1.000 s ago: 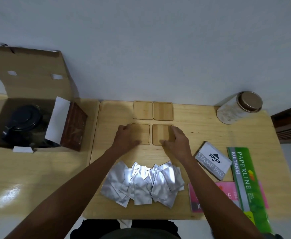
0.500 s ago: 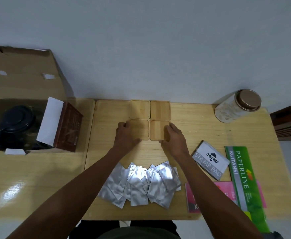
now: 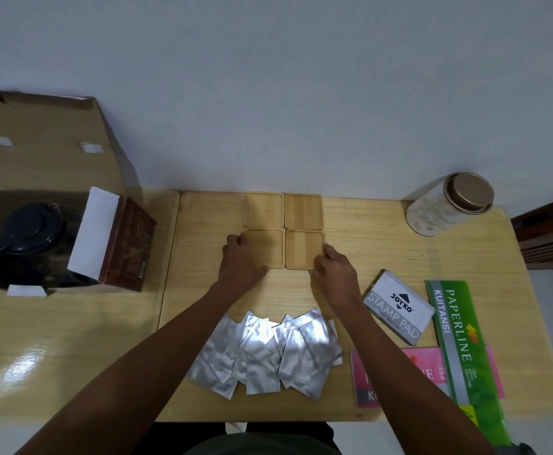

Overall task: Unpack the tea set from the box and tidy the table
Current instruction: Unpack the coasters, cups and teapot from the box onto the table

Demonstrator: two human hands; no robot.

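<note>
So the step in hand looks like squaring up the four wooden coasters (image 3: 285, 229) into a neat two-by-two block at about 12 o'clock on the tabletop (image 3: 383, 257), right up by the wall. The back pair already sits edge to edge. The left hand (image 3: 240, 259) rests on the near-left coaster with fingers curled over its left edge, so that grip is on the coaster. The right hand (image 3: 334, 270) pinches the near-right coaster at its right edge and near corner, grip closed on it too.

The box (image 3: 38, 133) is over at 9 o'clock, flap up, and it's far from unpacked: the dark teapot (image 3: 27, 231) sits inside, plus a brown carton (image 3: 127, 244) with a white flap leaning at the box's right side. A fan of silver sachets (image 3: 265, 351) lies at 6 o'clock between the forearms. Off at 3 to 4 o'clock there's a stamp pad (image 3: 398, 311), a green receipt book (image 3: 462, 346) and a pink book (image 3: 399, 377) under it, and a tin canister (image 3: 449, 205) at 2 o'clock.

My guess for next: let go of the coasters once the gaps are even, then reach left into the box for the teapot. That probably wants both hands and a straight lift, since the carton crowds it
</note>
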